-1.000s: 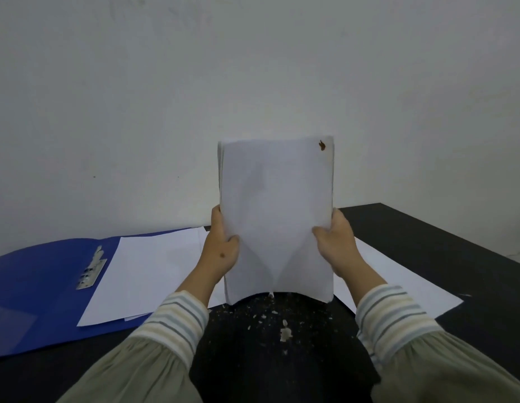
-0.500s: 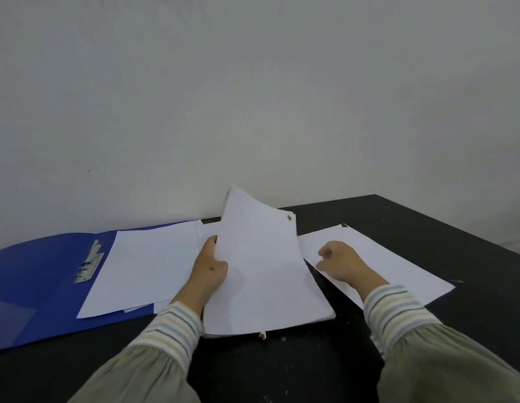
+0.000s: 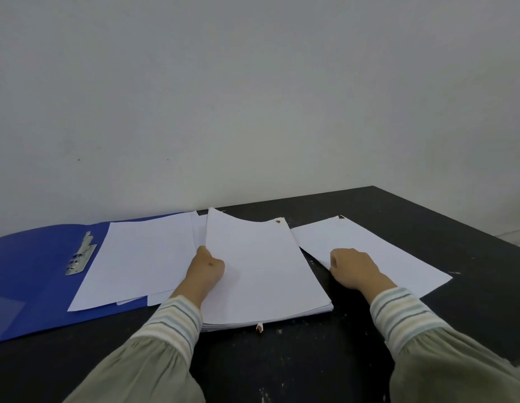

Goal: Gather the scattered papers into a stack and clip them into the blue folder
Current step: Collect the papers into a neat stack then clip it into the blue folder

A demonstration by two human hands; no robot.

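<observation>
White stack (image 3: pixel 261 274) now lying flat on black worktop (image 3: pixel 427 222) — a second ago both hands were holding it upright, squaring edges. Left hand (image 3: pixel 208 267) gripping stack's left edge, thumb on top. Right hand (image 3: pixel 353 270) let go, fingers curling onto loose sheet (image 3: pixel 384 251) at right — probably grabbing it next. Blue folder (image 3: pixel 35 271) lying open far left, more sheets (image 3: pixel 136 257) resting on it, clip (image 3: pixel 80 255) not used yet.

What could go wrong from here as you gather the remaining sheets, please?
1. The left hand grips only one edge of the stack, whose far corner curls up; the squared sheets could fan out.
2. The right hand rests on a loose sheet; dragging it over the gritty table could crease it.
3. Sheets on the folder lie beside the clip, not under it, and could be missed.
</observation>
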